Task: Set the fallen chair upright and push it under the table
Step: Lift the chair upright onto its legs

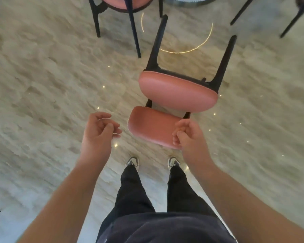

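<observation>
The fallen chair (178, 92) lay on its back on the pale stone floor (42, 85), just ahead of the person's shoes (132, 162). Its pink seat (178, 92) stood on edge, facing the person, and two black legs (225, 62) stuck out toward twelve o'clock, clear of the floor. The pink backrest (151, 127) lay nearest the feet, at six o'clock from the seat.

The left hand (99, 130) hovered at nine o'clock from the backrest, apart from it, palm turned inward, fingers loosely curled and a little apart, holding nothing. The right hand (188, 134) hung over the backrest's right end, fingers curled in loosely toward the palm; whether it touched the cushion could not be told, and nothing showed it gripping anything.

At eleven o'clock from the fallen chair a second chair (125, 4) stood upright, its pink seat and black legs partly cut off by the top edge. At twelve o'clock, a pale rounded table edge (188, 0) showed at the top. More black legs (288, 23) slanted in at one o'clock. A bright curved line glinted on the floor between the fallen chair's legs.
</observation>
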Available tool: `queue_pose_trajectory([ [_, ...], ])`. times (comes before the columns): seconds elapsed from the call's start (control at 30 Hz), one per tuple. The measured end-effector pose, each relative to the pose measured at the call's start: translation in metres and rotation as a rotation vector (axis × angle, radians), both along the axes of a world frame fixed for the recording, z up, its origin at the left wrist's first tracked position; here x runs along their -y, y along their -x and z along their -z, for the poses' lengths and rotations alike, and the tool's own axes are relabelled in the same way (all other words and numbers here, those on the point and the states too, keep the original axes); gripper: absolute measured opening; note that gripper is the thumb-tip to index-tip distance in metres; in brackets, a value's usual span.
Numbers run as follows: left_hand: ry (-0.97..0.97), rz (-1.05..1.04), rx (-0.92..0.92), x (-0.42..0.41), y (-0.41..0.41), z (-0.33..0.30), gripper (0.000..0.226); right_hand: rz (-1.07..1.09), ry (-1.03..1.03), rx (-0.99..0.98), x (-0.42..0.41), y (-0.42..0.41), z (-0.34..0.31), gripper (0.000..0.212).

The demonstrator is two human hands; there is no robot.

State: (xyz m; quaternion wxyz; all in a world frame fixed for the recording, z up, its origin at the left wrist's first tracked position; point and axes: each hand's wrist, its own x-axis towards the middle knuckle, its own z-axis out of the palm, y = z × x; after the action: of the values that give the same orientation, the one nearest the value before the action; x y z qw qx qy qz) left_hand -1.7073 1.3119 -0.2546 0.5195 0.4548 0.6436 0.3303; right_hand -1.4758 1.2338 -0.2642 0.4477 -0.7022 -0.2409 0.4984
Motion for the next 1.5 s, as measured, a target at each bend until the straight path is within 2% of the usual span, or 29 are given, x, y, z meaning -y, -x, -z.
queue_pose_trajectory([
  [0.1, 0.087, 0.090, -0.038, -0.023, 0.010, 0.062, 0.029, 0.135, 0.116, 0.020, 0.012, 0.018, 0.056, 0.026],
  [0.23, 0.206, 0.156, -0.073, -0.039, 0.015, 0.175, 0.030, 0.256, 0.319, 0.026, 0.032, 0.034, 0.170, 0.020],
  [0.37, 0.332, 0.142, -0.064, -0.035, 0.013, 0.327, 0.026, 0.369, 0.480, -0.020, 0.056, 0.032, 0.318, 0.022],
  [0.47, 0.449, 0.158, -0.021, -0.028, 0.010, 0.454, 0.021, 0.446, 0.516, -0.086, 0.072, 0.018, 0.444, 0.019],
  [0.53, 0.523, 0.156, 0.032, -0.029, 0.008, 0.537, 0.025, 0.480, 0.513, -0.160, 0.080, 0.004, 0.529, 0.017],
  [0.63, 0.591, 0.196, -0.013, -0.033, 0.012, 0.644, 0.041, 0.587, 0.525, -0.260, 0.091, -0.017, 0.636, 0.039],
  [0.7, 0.621, 0.246, -0.036, -0.038, 0.018, 0.701, 0.014, 0.654, 0.538, -0.316, 0.094, -0.030, 0.691, 0.054],
  [0.77, 0.672, 0.254, -0.012, -0.041, 0.025, 0.741, 0.017, 0.661, 0.546, -0.326, 0.102, -0.040, 0.729, 0.061],
  [0.87, 0.635, 0.199, 0.112, -0.052, 0.033, 0.775, 0.024, 0.619, 0.476, -0.262, 0.107, -0.048, 0.762, 0.050],
  [0.93, 0.569, 0.211, 0.185, -0.059, 0.042, 0.791, 0.044, 0.686, 0.375, -0.335, 0.109, -0.051, 0.779, 0.035],
  [1.0, 0.577, 0.226, 0.291, -0.063, 0.041, 0.799, 0.050, 0.704, 0.279, -0.444, 0.101, -0.053, 0.786, 0.031],
  [1.13, 0.578, 0.134, 0.374, -0.058, 0.029, 0.805, 0.049, 0.809, 0.159, -0.611, 0.088, -0.052, 0.788, 0.044],
  [1.3, 0.553, 0.094, 0.356, -0.054, 0.021, 0.797, 0.039, 0.879, 0.153, -0.639, 0.081, -0.050, 0.777, 0.050],
  [1.5, 0.505, 0.098, 0.319, -0.058, 0.023, 0.765, 0.041, 0.910, 0.149, -0.591, 0.080, -0.051, 0.752, 0.053],
])
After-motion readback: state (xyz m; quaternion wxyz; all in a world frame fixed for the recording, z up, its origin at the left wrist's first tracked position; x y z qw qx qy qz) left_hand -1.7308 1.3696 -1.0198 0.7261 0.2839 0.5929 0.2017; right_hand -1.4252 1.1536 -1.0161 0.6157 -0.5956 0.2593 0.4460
